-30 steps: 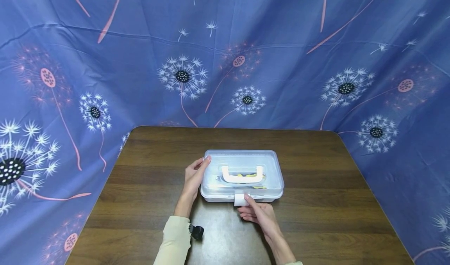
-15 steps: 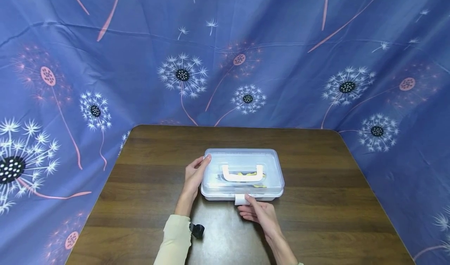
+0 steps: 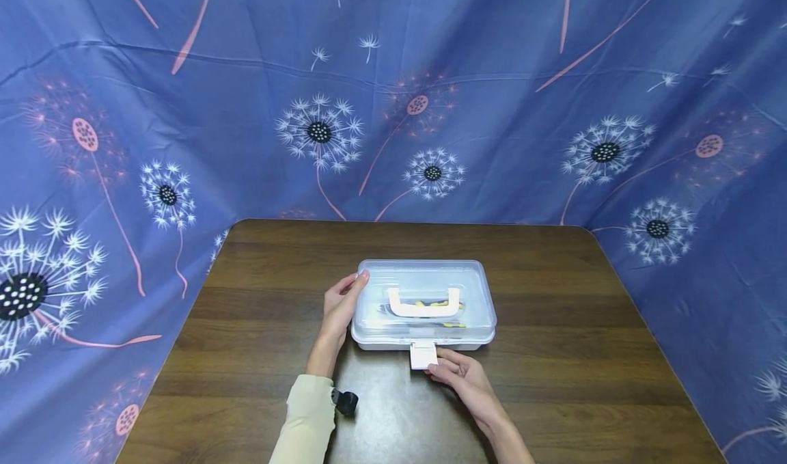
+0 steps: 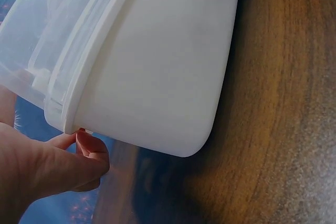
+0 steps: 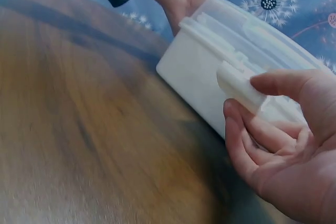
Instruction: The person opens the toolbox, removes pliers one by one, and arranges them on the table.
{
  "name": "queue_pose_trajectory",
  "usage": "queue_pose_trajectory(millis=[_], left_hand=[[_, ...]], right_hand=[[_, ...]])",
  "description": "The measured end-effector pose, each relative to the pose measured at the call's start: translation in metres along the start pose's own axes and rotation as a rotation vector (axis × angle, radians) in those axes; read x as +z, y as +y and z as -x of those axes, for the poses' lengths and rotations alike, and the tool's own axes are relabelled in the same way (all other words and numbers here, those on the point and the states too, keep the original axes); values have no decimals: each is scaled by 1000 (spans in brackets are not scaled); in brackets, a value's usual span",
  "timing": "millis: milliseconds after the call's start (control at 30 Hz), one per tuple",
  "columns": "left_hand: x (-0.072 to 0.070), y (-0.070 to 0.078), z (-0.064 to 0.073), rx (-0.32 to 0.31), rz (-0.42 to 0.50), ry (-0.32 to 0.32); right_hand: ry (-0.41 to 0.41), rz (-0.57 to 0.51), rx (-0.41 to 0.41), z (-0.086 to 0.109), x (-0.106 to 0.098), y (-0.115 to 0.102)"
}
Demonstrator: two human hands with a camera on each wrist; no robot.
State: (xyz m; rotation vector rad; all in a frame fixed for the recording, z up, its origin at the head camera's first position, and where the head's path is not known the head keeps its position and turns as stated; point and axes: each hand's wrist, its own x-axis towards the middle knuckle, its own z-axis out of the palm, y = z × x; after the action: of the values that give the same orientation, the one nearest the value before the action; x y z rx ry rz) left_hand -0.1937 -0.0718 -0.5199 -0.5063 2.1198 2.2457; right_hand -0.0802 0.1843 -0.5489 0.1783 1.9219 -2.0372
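A plastic storage box (image 3: 375,314) with a clear lid and white base sits on the table, lid down. Its white carry handle (image 3: 424,311) lies over yellow and dark items that show through the lid. My left hand (image 3: 338,314) grips the box's left end, thumb on the lid edge; in the left wrist view its curled fingers meet the rim over the white wall (image 4: 157,61). At the front, the white latch (image 3: 423,355) sticks outward. My right hand (image 3: 464,378) pinches the latch's right edge, and in the right wrist view the thumb presses against the latch flap (image 5: 239,85).
The brown wooden table (image 3: 572,355) extends on all sides of the box. A blue curtain with dandelion prints (image 3: 492,108) hangs behind and beside the table. A small black camera (image 3: 346,403) is strapped at my left wrist.
The latch has swung out from the box front, lying flat against it before. My right hand has shifted slightly down and right with it. The left hand keeps its hold.
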Motion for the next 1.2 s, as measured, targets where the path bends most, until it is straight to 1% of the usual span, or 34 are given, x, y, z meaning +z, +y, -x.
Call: queue_pose_trajectory(millis=[167,500,600,700,867,1033,1100,1200], left_hand=[[-1,0,1,-4,-8,0],[-1,0,-1,-23,-22,-1],[0,-1,0,-21,-20,-6],[0,-2,0,-22,-12,-9],[-1,-3,1,-20,-11,-1],[0,-4,0,-12,-15,-4],[0,-4,-1,-9,-14,-7],[0,-4,-1,-6,-13,-10]], right_hand=[[7,45,10,1,-5,4],[-15,194,-38,-2,-10,13],[-15,240,-69,-4,-10,15],[7,280,-81,-8,-8,15],[71,309,-34,-17,-3,12],[135,351,-6,-22,1,10],[142,347,1,-23,1,10],[138,313,-2,-22,-1,9]])
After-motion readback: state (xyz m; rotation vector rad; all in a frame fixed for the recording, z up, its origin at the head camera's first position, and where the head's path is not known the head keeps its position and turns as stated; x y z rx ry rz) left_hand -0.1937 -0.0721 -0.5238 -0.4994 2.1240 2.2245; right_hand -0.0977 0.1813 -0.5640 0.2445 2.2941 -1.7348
